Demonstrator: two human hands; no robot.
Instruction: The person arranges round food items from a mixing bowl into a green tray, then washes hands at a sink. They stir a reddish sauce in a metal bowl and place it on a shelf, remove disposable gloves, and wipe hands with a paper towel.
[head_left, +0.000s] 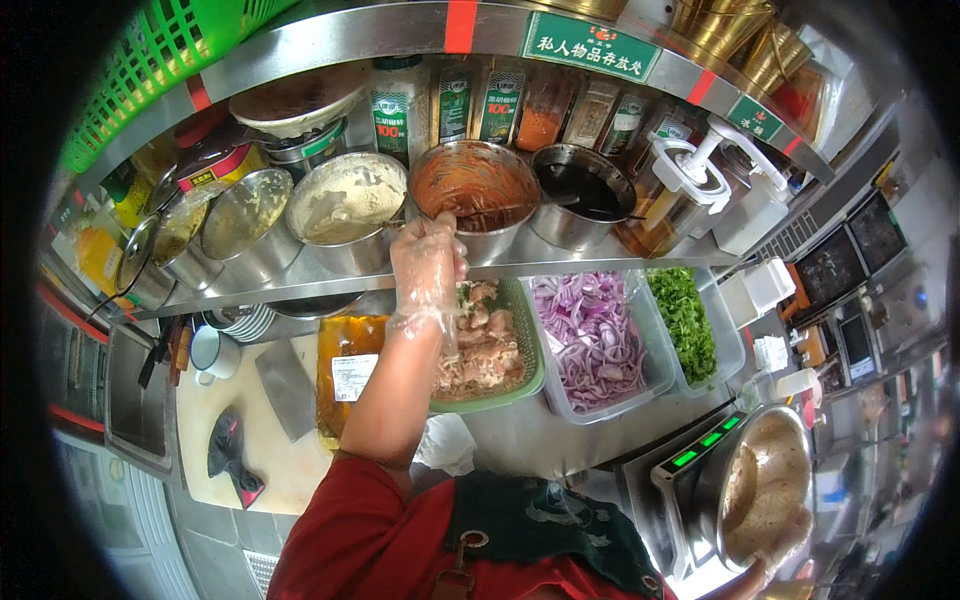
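Observation:
My left hand (427, 255), in a clear plastic glove, reaches up to the near rim of a steel pot of red-brown sauce (476, 180). Its fingers are curled there; whether they grip the rim or a utensil handle is not plain. A utensil handle (559, 201) lies over that pot's right rim. At the lower right my right hand (784, 551), also gloved, holds the rim of a large steel bowl (765, 480) with a pale brown mixture in it. The bowl is beside or on a digital scale (694, 454) with lit green displays.
The steel shelf (517, 259) bears a pot of pale paste (347, 199), a pot of dark sauce (585, 187) and spice jars (499, 105). Below stand raw meat (487, 337), sliced red onions (592, 337) and chopped greens (682, 322) in tubs. A cleaver (287, 390) rests on the cutting board (195, 435).

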